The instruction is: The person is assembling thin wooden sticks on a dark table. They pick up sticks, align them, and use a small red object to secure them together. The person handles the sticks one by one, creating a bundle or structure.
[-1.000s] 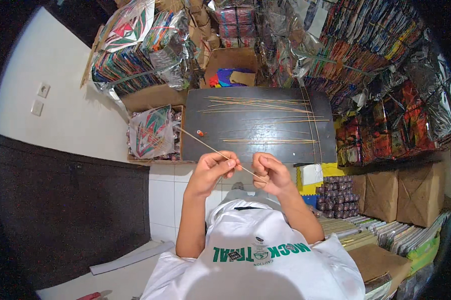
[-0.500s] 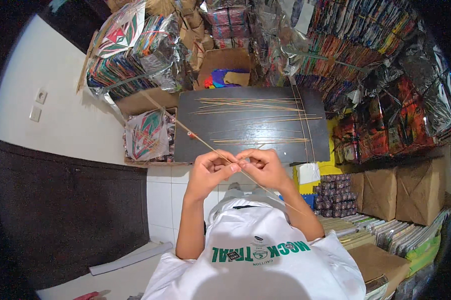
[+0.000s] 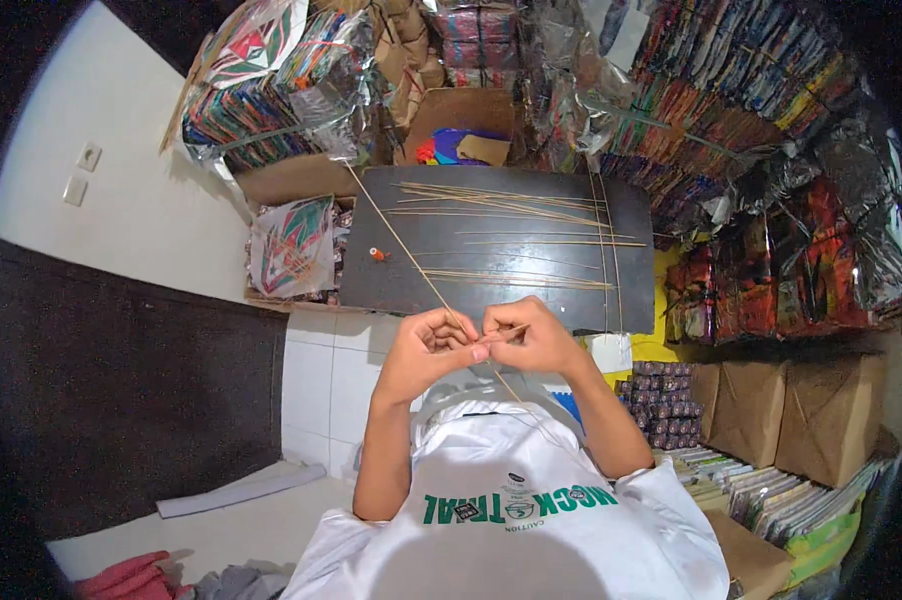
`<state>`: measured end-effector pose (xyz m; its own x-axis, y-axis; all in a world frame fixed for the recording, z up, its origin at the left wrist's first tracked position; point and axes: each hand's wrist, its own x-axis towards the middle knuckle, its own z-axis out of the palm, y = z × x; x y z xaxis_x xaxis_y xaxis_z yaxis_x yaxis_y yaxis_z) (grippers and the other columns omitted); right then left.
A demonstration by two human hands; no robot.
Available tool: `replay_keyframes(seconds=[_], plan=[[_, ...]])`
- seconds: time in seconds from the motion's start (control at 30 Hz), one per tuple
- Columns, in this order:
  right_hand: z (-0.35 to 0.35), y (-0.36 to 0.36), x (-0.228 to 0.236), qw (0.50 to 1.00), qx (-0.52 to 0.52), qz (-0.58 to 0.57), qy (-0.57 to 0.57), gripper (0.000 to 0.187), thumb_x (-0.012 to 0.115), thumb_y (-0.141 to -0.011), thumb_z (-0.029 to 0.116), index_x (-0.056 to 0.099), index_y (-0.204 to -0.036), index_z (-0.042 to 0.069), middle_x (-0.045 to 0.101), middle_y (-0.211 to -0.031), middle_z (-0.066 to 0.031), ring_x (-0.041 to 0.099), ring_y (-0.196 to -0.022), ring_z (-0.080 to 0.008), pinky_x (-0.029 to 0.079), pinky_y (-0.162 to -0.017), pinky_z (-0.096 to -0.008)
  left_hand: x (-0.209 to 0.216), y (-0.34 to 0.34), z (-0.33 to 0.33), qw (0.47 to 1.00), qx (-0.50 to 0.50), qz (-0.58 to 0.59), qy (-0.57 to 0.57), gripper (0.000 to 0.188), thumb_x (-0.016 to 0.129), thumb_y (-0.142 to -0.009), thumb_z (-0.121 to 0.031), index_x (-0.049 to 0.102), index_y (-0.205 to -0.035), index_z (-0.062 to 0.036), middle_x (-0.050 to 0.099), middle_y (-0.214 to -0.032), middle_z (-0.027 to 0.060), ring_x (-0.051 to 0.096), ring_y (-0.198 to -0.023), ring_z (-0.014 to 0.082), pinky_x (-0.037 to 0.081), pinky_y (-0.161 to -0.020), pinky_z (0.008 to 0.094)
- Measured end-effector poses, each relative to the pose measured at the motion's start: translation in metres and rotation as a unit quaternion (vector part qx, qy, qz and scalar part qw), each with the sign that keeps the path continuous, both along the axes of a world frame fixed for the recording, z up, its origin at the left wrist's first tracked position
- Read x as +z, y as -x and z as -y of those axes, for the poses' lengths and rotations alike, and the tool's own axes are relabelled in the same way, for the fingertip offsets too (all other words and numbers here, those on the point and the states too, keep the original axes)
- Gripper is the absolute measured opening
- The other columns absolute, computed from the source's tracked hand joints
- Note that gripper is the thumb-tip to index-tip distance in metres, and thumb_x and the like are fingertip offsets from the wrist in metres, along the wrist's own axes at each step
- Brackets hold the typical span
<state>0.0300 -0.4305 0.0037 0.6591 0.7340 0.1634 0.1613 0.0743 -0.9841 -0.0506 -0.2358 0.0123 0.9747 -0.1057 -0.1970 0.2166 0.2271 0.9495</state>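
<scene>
In front of my torso, my left hand point(image 3: 426, 352) and my right hand point(image 3: 533, 338) meet with their fingertips pinched together. A long thin bamboo stick point(image 3: 411, 255) passes through the pinch. Its upper part slants over the left side of the black table, and its thinner lower end reaches down over my shirt. A short pale piece, perhaps a second stick's end, pokes out by my right fingers. The exact crossing point is hidden by the fingertips. On the table point(image 3: 381, 290) lie several loose bamboo sticks point(image 3: 501, 200) and a small orange thread spool point(image 3: 378, 254).
Left of the table stands a box with a printed kite-like sheet point(image 3: 293, 248) on it. Bundled stacks in plastic point(image 3: 701, 100) rise behind and to the right. Brown wrapped parcels point(image 3: 831, 415) and small dark boxes point(image 3: 663, 405) stand at the right. A white roll point(image 3: 241, 490) lies lower left.
The long stick has swung steeper, its upper end now further right. My hands have shifted slightly down and right, still pinching. The view has tilted a little, showing cloth at the lower left.
</scene>
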Motion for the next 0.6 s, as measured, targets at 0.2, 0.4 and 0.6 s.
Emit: replay_keyframes(seconds=[0.2, 0.4, 0.6], plan=[[-0.027, -0.009, -0.013, 1.000, 0.003, 0.004, 0.007, 0.036, 0.068, -0.076, 0.006, 0.037, -0.058, 0.007, 0.032, -0.054, 0.0046, 0.030, -0.054, -0.0040, 0.024, -0.047, -0.0272, -0.007, 0.002, -0.021, 0.999, 0.046, -0.017, -0.011, 0.022, 0.082, -0.080, -0.002, 0.066, -0.094, -0.0035, 0.071, -0.087, 0.0023, 0.064, -0.077, 0.0063, 0.051, -0.067, 0.0202], [-0.075, -0.020, -0.017, 0.997, -0.011, 0.072, -0.019, 0.043, 0.070, -0.078, 0.007, 0.032, -0.057, 0.006, 0.035, -0.053, -0.0037, 0.031, -0.049, -0.0121, 0.028, -0.046, -0.0309, -0.017, -0.003, -0.059, 0.995, 0.096, -0.031, -0.019, 0.021, 0.081, -0.081, -0.004, 0.068, -0.097, -0.0029, 0.070, -0.087, 0.0008, 0.063, -0.076, 0.0052, 0.049, -0.067, 0.0192], [-0.148, -0.040, -0.018, 0.991, -0.012, 0.133, -0.012, 0.044, 0.072, -0.079, 0.011, 0.034, -0.058, 0.004, 0.040, -0.053, -0.0076, 0.036, -0.047, -0.0175, 0.032, -0.046, -0.0332, -0.010, -0.013, -0.121, 0.987, 0.154, -0.033, -0.025, 0.018, 0.080, -0.083, -0.005, 0.069, -0.096, -0.0028, 0.069, -0.086, -0.0005, 0.061, -0.075, 0.0041, 0.048, -0.067, 0.0188]])
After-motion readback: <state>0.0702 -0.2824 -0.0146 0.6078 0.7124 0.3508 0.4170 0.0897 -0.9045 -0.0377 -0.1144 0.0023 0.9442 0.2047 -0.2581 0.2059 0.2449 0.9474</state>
